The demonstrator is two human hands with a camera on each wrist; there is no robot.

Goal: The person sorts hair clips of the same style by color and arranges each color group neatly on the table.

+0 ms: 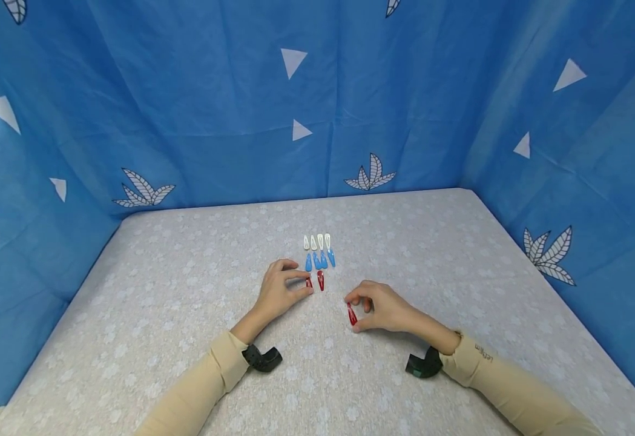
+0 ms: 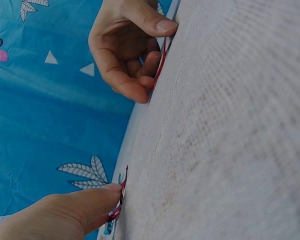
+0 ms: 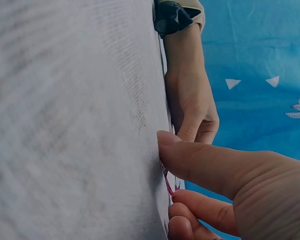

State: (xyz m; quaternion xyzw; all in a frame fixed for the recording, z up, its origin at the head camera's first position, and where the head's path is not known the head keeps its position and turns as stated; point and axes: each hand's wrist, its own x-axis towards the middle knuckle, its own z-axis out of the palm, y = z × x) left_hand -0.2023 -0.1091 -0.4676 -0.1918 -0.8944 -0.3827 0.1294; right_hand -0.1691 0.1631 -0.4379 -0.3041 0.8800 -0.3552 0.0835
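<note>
Snap hair clips lie in rows at the middle of the table. In the head view my left hand (image 1: pixel 280 289) has thumb and finger at the two ends of a red hair clip (image 1: pixel 309 283), pinching it at the left of the lowest row. Just right of it lies another red clip (image 1: pixel 321 280). Nearer and to the right, my right hand (image 1: pixel 385 307) pinches a third red clip (image 1: pixel 352 314) lengthwise between thumb and index finger. The right wrist view shows this held clip (image 3: pixel 169 186) edge-on, close to the tabletop.
Above the red clips lie a row of several blue clips (image 1: pixel 317 260) and a row of several cream clips (image 1: pixel 317 242). A pale patterned cloth covers the table (image 1: pixel 186 254). Blue curtains (image 1: pixel 213 109) with white prints stand at the back and sides.
</note>
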